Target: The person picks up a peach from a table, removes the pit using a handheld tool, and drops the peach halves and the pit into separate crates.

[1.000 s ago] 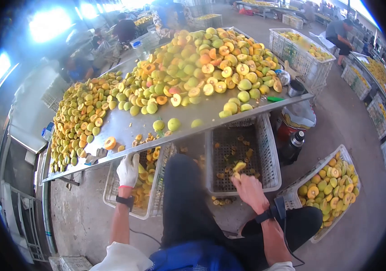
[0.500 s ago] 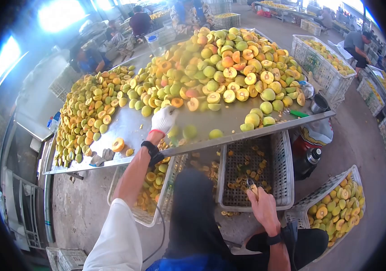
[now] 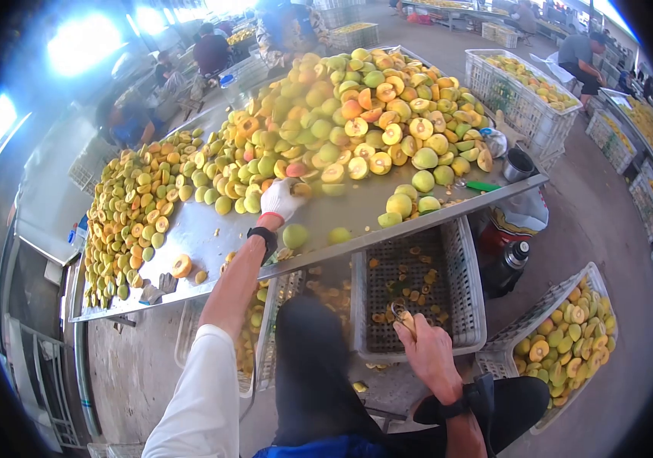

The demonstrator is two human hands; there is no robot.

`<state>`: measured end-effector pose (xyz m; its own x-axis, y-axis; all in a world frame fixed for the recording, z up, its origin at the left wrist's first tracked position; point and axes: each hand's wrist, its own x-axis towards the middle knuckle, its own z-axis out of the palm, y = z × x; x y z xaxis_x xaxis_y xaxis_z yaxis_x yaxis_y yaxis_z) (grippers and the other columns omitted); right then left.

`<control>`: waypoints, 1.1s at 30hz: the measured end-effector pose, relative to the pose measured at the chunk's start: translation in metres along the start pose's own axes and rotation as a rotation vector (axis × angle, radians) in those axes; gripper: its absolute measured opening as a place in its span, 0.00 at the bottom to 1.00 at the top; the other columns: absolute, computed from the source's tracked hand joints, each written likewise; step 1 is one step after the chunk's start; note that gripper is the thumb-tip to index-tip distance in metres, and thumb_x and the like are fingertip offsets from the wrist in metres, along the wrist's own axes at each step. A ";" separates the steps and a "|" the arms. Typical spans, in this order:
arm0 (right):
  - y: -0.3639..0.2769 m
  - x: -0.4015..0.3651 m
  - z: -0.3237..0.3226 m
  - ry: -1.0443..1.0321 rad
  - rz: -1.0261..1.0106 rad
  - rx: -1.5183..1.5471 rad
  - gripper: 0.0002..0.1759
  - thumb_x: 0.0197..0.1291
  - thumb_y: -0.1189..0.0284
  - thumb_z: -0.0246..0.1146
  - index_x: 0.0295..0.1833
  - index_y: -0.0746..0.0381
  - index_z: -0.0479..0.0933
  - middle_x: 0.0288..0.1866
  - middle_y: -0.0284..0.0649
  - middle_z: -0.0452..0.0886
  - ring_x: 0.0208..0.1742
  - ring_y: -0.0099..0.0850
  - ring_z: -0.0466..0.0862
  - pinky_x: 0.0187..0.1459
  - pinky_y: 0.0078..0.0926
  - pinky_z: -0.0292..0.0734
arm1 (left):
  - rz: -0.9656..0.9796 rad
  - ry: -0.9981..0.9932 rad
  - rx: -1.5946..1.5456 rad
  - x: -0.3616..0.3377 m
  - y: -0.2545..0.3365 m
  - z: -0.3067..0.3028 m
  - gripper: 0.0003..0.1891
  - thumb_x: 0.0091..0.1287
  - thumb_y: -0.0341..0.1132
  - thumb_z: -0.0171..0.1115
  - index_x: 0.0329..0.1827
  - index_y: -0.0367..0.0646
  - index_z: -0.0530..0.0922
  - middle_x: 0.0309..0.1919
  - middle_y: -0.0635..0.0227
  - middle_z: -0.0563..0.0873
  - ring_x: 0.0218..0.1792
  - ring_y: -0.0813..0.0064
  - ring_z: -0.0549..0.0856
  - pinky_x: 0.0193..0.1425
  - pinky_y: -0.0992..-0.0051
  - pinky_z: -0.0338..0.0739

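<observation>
My left hand [image 3: 282, 200], in a white glove, reaches over the metal table [image 3: 227, 221] at the near edge of a big pile of green and orange fruit [image 3: 372, 99]. Its fingers are closed round a piece of fruit [image 3: 301, 191]. Many pieces in the pile are halved. My right hand [image 3: 427, 355], bare, is wrapped round a small tool with a pale handle [image 3: 406, 322] and a metal end. It is above the front part of a grey crate [image 3: 470, 282] with fruit scraps in it. Two green fruits [image 3: 294, 236] lie near the table's front edge.
A green-handled tool [image 3: 483, 185] and a metal cup [image 3: 518, 163] are at the table's right end. Below stand a black thermos [image 3: 507, 267] and a crate of fruit halves [image 3: 601, 290]. Another crate [image 3: 269, 336] is under the table's left side. Several people work behind.
My left hand has moved right and closed round a fruit by the pile. My right hand still holds the tool over the crate. The whole view has shifted slightly.
</observation>
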<state>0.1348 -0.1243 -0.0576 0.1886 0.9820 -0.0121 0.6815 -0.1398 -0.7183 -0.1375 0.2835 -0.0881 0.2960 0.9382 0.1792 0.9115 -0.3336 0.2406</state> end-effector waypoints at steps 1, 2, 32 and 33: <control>-0.003 -0.001 -0.002 0.009 -0.006 0.014 0.21 0.75 0.56 0.63 0.41 0.65 0.75 0.28 0.59 0.83 0.34 0.61 0.85 0.37 0.55 0.78 | -0.004 -0.020 -0.023 -0.004 0.004 -0.006 0.29 0.59 0.52 0.71 0.60 0.46 0.84 0.47 0.49 0.89 0.51 0.50 0.89 0.56 0.56 0.82; -0.007 -0.002 -0.006 0.017 -0.015 0.028 0.20 0.75 0.57 0.63 0.41 0.65 0.75 0.28 0.59 0.83 0.34 0.61 0.85 0.37 0.54 0.78 | -0.010 -0.038 -0.046 -0.007 0.008 -0.013 0.30 0.58 0.53 0.72 0.60 0.45 0.84 0.48 0.49 0.89 0.51 0.50 0.89 0.56 0.56 0.82; -0.026 0.005 -0.024 0.301 -0.115 0.162 0.16 0.76 0.65 0.61 0.44 0.68 0.71 0.26 0.60 0.80 0.34 0.63 0.83 0.33 0.55 0.74 | 0.080 -0.312 -1.633 -0.223 0.268 -0.067 0.33 0.85 0.61 0.41 0.55 0.36 0.81 0.43 0.60 0.89 0.46 0.72 0.87 0.55 0.71 0.81; -0.024 0.007 -0.020 0.294 -0.120 0.137 0.15 0.76 0.65 0.61 0.44 0.68 0.71 0.26 0.60 0.80 0.34 0.63 0.83 0.33 0.55 0.74 | 0.062 -0.297 -1.631 -0.222 0.266 -0.065 0.34 0.85 0.62 0.41 0.54 0.36 0.82 0.41 0.60 0.89 0.45 0.72 0.87 0.54 0.71 0.82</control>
<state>0.1337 -0.1167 -0.0270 0.3221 0.9088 0.2652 0.6136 0.0129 -0.7895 0.0206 -0.0197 -0.0016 0.5328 0.8408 0.0955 -0.2841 0.0714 0.9561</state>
